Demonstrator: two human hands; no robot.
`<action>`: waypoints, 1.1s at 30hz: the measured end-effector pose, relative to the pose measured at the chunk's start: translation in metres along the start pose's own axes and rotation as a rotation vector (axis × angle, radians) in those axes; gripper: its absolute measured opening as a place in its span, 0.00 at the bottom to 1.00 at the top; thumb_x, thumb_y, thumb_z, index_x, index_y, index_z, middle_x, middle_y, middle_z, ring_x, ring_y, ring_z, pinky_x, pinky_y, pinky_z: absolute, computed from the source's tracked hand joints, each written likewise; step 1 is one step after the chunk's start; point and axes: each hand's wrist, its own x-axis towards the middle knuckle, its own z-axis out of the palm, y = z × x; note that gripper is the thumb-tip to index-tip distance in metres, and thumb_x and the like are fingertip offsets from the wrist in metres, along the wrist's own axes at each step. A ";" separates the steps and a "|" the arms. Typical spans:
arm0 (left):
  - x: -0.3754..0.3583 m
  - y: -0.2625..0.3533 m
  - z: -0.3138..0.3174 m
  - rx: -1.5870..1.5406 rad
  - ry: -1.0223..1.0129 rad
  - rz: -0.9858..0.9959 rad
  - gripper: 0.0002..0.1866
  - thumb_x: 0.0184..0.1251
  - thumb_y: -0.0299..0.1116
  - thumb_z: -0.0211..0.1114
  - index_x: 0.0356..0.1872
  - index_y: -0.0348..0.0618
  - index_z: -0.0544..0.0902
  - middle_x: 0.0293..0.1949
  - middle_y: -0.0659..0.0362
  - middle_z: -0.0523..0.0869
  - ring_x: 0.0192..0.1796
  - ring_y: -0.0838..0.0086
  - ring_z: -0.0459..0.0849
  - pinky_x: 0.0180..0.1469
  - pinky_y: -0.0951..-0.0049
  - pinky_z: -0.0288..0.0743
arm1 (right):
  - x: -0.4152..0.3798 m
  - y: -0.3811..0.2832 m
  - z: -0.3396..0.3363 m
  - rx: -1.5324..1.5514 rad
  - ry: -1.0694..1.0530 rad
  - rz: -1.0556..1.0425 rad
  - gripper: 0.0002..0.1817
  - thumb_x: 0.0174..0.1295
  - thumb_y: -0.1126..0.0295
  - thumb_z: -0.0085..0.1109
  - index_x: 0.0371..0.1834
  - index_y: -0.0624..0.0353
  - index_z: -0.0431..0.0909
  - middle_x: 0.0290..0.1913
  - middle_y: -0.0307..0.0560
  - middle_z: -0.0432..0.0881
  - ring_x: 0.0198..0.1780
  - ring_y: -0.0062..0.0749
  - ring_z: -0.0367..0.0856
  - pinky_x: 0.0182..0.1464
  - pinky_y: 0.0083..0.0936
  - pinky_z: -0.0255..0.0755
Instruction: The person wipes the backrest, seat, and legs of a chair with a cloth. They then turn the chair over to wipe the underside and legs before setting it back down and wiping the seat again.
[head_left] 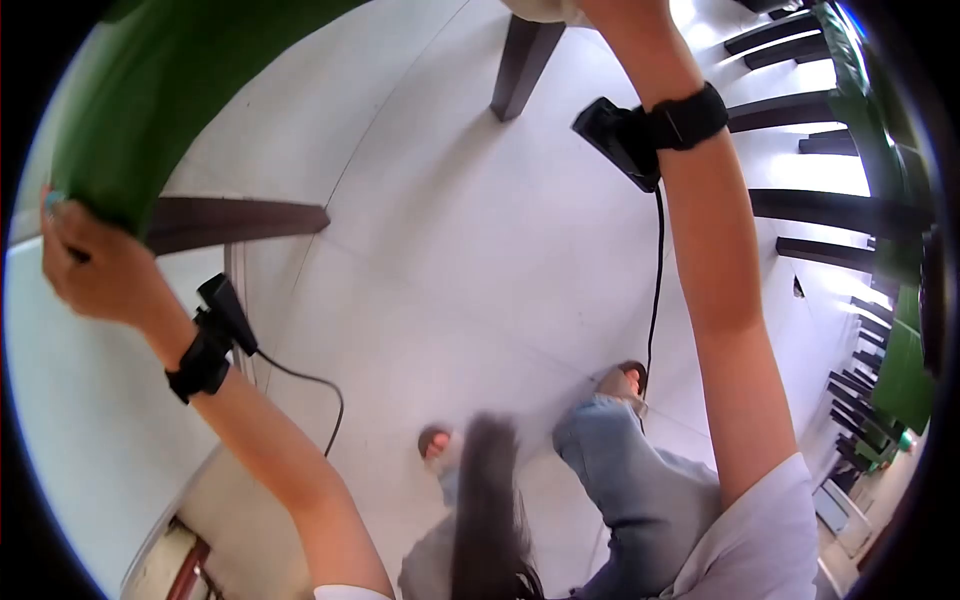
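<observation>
A green tablecloth [130,110] covers a table at the upper left and hangs over its edge. At the cloth's left end my left hand [95,260] has its fingers curled closed on the edge of the fabric. A small blue and red spot shows by the fingertips, too small to name. My right hand [625,8] reaches past the top edge of the view, so its fingers are hidden. Right beside it is a pale cream thing [540,8], mostly cut off; whether I hold it cannot be made out.
Dark table legs [240,222] stand on the pale tiled floor [450,260]. Rows of dark legs [840,210] under green-covered tables line the right. Black wrist devices [625,140] trail cables along my arms. My feet and dark hair show below.
</observation>
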 end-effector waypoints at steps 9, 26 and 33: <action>0.017 0.014 -0.030 -0.060 -0.279 -0.060 0.19 0.66 0.42 0.53 0.54 0.48 0.77 0.53 0.54 0.77 0.58 0.64 0.70 0.58 0.62 0.60 | -0.052 -0.117 -0.097 -0.272 -0.120 0.734 0.24 0.46 0.83 0.63 0.51 0.61 0.76 0.47 0.47 0.80 0.50 0.35 0.78 0.55 0.23 0.68; 0.085 0.039 0.056 0.390 -0.605 -0.420 0.25 0.62 0.45 0.48 0.61 0.56 0.71 0.63 0.51 0.68 0.62 0.56 0.67 0.57 0.48 0.55 | 0.062 -0.086 -0.196 -0.565 -0.471 0.958 0.21 0.48 0.83 0.61 0.48 0.61 0.75 0.47 0.50 0.79 0.49 0.39 0.77 0.52 0.28 0.70; 0.113 0.011 0.089 0.323 -0.701 -0.331 0.25 0.63 0.43 0.46 0.62 0.53 0.69 0.62 0.53 0.68 0.62 0.56 0.67 0.57 0.52 0.57 | 0.111 -0.034 0.020 -0.351 -0.345 0.870 0.25 0.42 0.78 0.65 0.48 0.52 0.75 0.42 0.48 0.76 0.42 0.47 0.76 0.45 0.31 0.72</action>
